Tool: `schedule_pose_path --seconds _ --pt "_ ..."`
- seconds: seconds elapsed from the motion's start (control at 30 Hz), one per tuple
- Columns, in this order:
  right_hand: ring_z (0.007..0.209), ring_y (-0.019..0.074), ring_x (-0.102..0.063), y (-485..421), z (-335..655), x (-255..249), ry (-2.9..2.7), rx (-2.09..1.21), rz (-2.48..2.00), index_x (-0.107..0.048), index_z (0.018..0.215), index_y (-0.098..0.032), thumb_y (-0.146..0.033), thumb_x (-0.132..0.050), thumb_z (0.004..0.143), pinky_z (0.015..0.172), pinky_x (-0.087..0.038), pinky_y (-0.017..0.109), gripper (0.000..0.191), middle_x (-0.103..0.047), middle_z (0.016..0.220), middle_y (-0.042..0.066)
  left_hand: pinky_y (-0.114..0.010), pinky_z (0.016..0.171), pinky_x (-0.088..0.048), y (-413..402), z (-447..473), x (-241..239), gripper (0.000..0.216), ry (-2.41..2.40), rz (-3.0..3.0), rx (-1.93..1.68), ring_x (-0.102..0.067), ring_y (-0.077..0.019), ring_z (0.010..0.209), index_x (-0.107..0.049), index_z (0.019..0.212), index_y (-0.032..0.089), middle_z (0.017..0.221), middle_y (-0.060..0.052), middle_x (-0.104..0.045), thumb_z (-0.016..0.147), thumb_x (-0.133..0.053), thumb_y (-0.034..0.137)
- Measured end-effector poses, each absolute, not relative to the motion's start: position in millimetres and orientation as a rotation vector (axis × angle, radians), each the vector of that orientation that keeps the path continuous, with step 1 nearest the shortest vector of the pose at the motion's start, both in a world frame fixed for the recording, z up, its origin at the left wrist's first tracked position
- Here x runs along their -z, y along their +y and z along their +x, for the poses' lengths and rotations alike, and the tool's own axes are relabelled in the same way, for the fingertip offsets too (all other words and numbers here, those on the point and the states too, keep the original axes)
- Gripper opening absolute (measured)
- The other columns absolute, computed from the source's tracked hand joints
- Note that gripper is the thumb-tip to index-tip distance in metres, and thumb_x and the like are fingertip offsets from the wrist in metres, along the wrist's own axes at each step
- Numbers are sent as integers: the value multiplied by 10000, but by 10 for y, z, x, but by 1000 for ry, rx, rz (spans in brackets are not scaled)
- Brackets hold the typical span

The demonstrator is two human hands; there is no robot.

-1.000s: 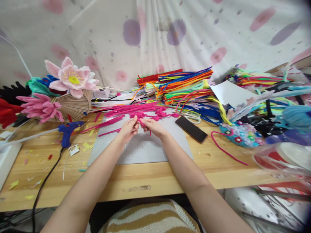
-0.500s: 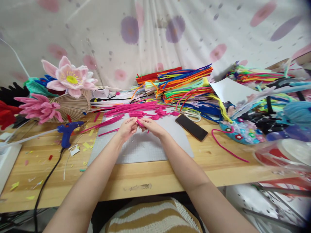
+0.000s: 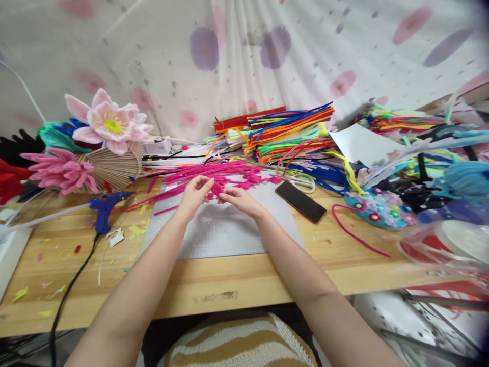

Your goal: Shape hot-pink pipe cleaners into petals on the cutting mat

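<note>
My left hand is closed in a pinch at the left side of a small bent piece of magenta pipe cleaner. On its right side, the fingertips of my right hand are pinched on the same piece. Both hands hover above a grey cutting mat. Just behind them lies a bundle of long magenta pipe cleaners, with several shaped magenta pieces at its right end. How the fingertips grip is too small to make out fully.
White-handled scissors and a black phone lie right of the mat. A blue glue gun with a black cord rests at left. Fuzzy pink flowers stand behind it. Piles of coloured pipe cleaners line the back.
My hands have moved slightly apart, the left one a little higher. More of the magenta piece shows between the fingers.
</note>
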State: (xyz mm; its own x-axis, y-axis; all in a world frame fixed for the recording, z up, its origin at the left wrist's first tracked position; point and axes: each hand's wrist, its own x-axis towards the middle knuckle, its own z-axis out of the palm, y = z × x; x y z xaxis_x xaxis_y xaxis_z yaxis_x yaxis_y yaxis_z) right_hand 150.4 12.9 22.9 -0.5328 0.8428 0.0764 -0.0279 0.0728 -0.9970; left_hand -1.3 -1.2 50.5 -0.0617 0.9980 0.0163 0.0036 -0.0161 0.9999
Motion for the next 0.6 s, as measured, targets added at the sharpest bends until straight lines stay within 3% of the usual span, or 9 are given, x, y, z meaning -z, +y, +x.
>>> schedule_pose_path --seconds 0.17,0.6 --pt "618 99 -514 132 1479 -190 -1587 -1491 -835 -587 630 -145 -482 -622 667 679 -413 258 341 -600 631 12 -177 353 -316 -25 145 -433 379 1209 1158 -1158 -475 -73 417 -648 739 105 523 -5 -560 612 -682 461" --pt "668 146 -564 95 1419 -140 -1471 -1407 -799 -596 575 -168 -458 -666 626 733 -445 301 303 -621 620 17 -185 359 -285 6 231 -405 308 1141 1105 -1252 -443 -64 390 -670 733 102 465 9 -528 634 -683 393"
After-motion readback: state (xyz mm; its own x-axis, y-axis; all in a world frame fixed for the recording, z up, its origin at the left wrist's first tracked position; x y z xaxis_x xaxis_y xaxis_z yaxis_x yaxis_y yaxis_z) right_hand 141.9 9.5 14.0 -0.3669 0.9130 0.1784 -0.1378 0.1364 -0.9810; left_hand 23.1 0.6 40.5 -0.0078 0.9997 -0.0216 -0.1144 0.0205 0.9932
